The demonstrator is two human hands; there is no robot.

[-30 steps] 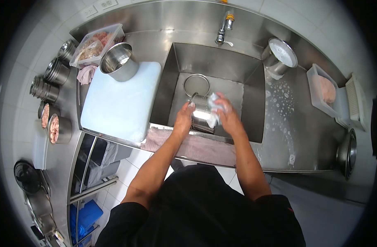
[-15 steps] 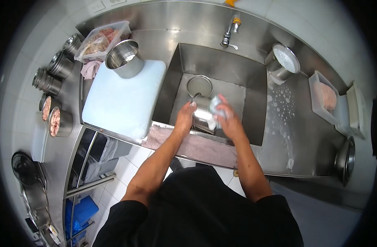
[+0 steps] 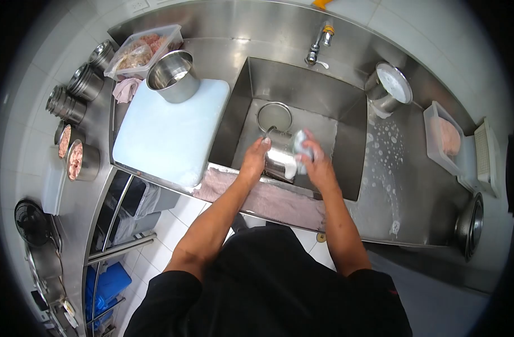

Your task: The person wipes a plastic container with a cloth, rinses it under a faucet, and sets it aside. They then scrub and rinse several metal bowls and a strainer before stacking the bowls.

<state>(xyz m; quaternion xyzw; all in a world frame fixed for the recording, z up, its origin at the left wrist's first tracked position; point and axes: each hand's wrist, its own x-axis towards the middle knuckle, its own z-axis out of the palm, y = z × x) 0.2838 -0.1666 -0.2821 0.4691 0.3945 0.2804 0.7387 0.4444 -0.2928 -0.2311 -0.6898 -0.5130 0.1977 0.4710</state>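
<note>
Over the steel sink, my left hand grips a shiny metal pot, held tilted on its side. My right hand is closed on a pale, soapy sponge beside the pot's right end; motion blurs it a little. White suds cling to the pot near that end. A round metal container stands on the sink floor just beyond the held pot. Along the sink's front edge lies a pink cloth, below my wrists.
Left of the sink, a steel pot stands on a pale blue board, near a plastic tub of meat. The faucet rises behind. At right are a soapy pot and a meat container.
My right hand and the sponge have moved slightly right, away from my left hand. The pot stays in my left hand. The whole view has shifted a little.
</note>
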